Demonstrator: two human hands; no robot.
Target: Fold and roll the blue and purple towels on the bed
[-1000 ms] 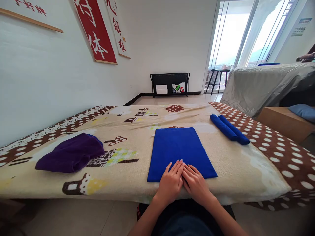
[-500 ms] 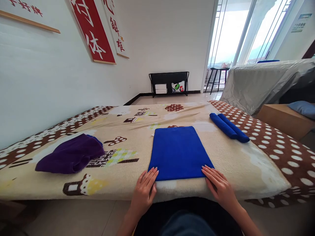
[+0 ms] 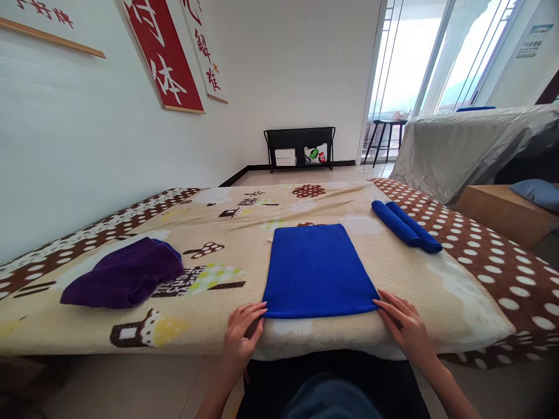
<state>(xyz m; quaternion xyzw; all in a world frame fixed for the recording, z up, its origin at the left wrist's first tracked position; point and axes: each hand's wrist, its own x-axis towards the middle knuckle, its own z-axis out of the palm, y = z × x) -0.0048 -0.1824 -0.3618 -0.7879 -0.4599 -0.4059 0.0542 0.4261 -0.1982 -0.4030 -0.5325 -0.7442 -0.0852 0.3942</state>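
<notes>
A folded blue towel (image 3: 318, 270) lies flat on the patterned blanket (image 3: 227, 238) right in front of me. My left hand (image 3: 241, 336) curls its fingers at the towel's near left corner and pinches that edge. My right hand (image 3: 404, 327) rests at the near right corner, fingertips touching the edge, fingers bent and close together. Two rolled blue towels (image 3: 406, 226) lie side by side further off on the right. A crumpled purple cloth (image 3: 124, 273) sits on the left.
The bed runs along a white wall hung with red and white banners (image 3: 163, 52). A black rack (image 3: 300, 149) stands at the far wall. A grey covered sofa (image 3: 467, 148) and a wooden box (image 3: 502, 215) are on the right.
Both hands slid apart from the middle of the towel's near edge to its two near corners. The left hand's fingers went from flat to curled onto the corner.
</notes>
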